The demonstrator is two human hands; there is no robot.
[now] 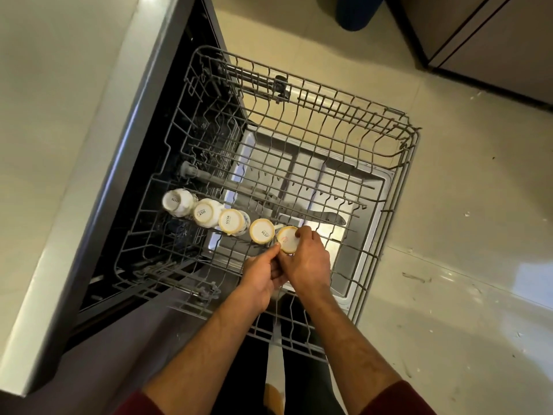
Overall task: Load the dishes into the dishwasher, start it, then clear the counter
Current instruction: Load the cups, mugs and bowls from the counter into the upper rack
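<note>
The grey wire upper rack [398, 163] of the dishwasher is pulled out over the open door. Several white cups stand upside down in a row along its near left side, from one cup [177, 202] to another cup [262, 231]. At the right end of the row, both hands hold a further upturned cup [286, 237]. My right hand [308, 259] grips it from the right, fingers over its base. My left hand [263, 277] pinches its near rim from the left.
The pale counter [59, 115] runs along the left, above the dishwasher's dark opening [167, 139]. The open door's inner panel [371, 181] lies below the rack. Tiled floor [463, 265] spreads to the right, with cabinet fronts [493, 55] at the far right.
</note>
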